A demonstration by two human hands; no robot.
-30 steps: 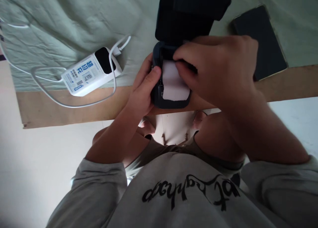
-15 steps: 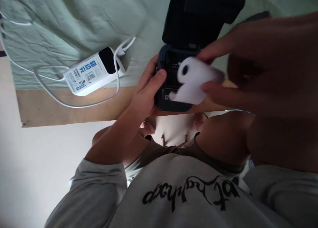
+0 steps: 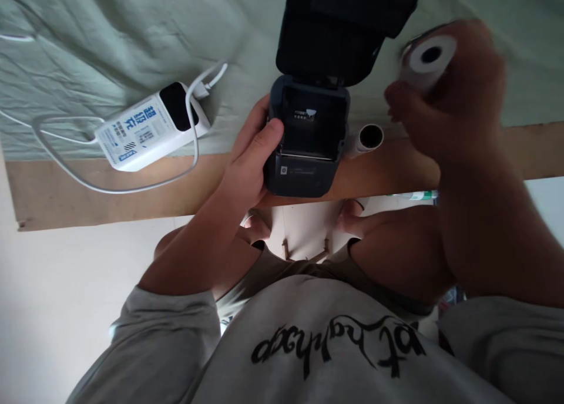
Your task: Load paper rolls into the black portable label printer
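Note:
A dark, compact thermal printer (image 3: 304, 175) sits at the table's front edge, its black lid (image 3: 330, 46) swung open towards the far side. Its paper bay shows no roll inside. My left hand (image 3: 253, 151) grips the printer's left side, thumb on the rim. To the right, above the cloth, my right hand (image 3: 467, 93) is closed around a white paper roll (image 3: 416, 69), whose dark core hole faces the camera. A second white roll or hollow tube (image 3: 356, 143) lies against the printer's right side, its open end showing.
A white power bank (image 3: 141, 131) with a looped white cable (image 3: 132, 189) lies on the left. Pale green cloth (image 3: 110, 28) covers most of the wooden table (image 3: 70, 187). Part of a dark, flat object (image 3: 408, 47) shows behind the held roll.
My right hand has carried the paper roll from over the printer's bay to the far right. The bay and the tube beside the printer now show. My left hand keeps its grip.

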